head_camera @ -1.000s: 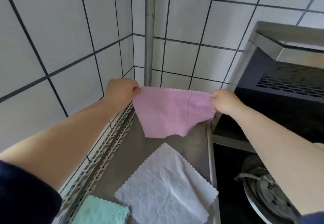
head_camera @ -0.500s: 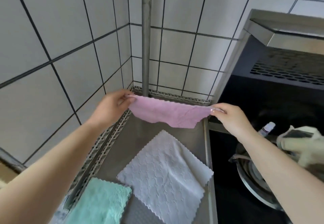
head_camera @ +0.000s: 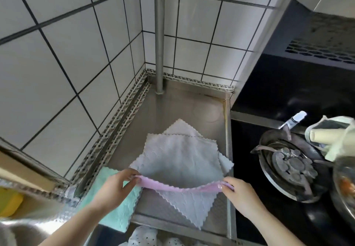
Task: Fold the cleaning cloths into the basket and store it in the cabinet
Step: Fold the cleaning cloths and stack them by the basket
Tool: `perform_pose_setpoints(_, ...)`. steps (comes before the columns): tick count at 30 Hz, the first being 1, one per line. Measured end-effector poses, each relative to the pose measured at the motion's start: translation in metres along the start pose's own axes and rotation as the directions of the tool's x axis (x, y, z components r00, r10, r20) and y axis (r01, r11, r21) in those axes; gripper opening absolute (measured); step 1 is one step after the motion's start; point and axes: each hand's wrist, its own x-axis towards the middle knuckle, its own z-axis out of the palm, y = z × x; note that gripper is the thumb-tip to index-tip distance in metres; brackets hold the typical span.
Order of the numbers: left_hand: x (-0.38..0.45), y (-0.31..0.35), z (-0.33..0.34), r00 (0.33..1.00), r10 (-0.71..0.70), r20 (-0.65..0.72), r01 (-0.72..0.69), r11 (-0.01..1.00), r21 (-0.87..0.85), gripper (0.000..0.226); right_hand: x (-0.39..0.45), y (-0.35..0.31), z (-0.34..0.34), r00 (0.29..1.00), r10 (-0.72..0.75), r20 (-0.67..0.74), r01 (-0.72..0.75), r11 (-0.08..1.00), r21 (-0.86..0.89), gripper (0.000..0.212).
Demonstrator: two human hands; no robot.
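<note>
Pinching pink cloth [head_camera: 178,168] | left hand [head_camera: 115,188], right hand [head_camera: 242,193] at near corners

White cloth [head_camera: 184,205] partly hidden under pink cloth [head_camera: 178,161]; right-edge objects blurred.

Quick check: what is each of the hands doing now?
Left hand: pinches one end of the pink cloth.
Right hand: pinches its other end.

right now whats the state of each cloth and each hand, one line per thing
pink cloth: held stretched by its near edge, the rest draped over the white cloth
white cloth: flat on the steel counter, partly covered
green cloth: flat, under the left wrist
left hand: pinches the pink cloth's left corner
right hand: pinches its right corner
</note>
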Motion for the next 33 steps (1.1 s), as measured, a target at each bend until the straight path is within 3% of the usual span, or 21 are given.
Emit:
perform_pose_setpoints(6,0.049,0.003,0.011,0.982,-0.135,-0.133,0.119,0.986,-0.119,0.007,0.052,-0.006,-0.013,0.989,0.038,-0.145,-0.027,0.997,0.074,0.021)
perform_pose_setpoints(9,0.080,0.008,0.010,0.976,-0.154,-0.156,0.138,0.984,-0.110,0.015,0.082,-0.010,-0.020,0.981,0.031,-0.189,-0.017,0.997,0.075,0.024)
perform_pose_setpoints(17,0.140,0.004,0.010,0.958,-0.243,-0.151,0.245,0.969,-0.004,0.014,0.147,-0.011,-0.025,0.983,0.082,-0.166,-0.075,0.996,0.045,0.029)
perform_pose_setpoints(24,0.158,-0.005,0.017,0.945,-0.297,-0.139,0.303,0.953,0.023,0.033,0.169,-0.007,-0.011,0.978,0.138,-0.155,-0.141,0.990,-0.009,0.025)
perform_pose_setpoints(30,0.174,-0.006,0.022,0.945,-0.298,-0.132,0.310,0.947,0.081,0.018,0.184,-0.002,-0.007,0.975,0.143,-0.171,-0.151,0.988,-0.040,0.023)
perform_pose_setpoints(33,0.179,-0.009,0.025,0.933,-0.333,-0.133,0.347,0.933,0.098,0.020,0.188,-0.001,-0.003,0.974,0.140,-0.177,-0.152,0.987,-0.057,0.018)
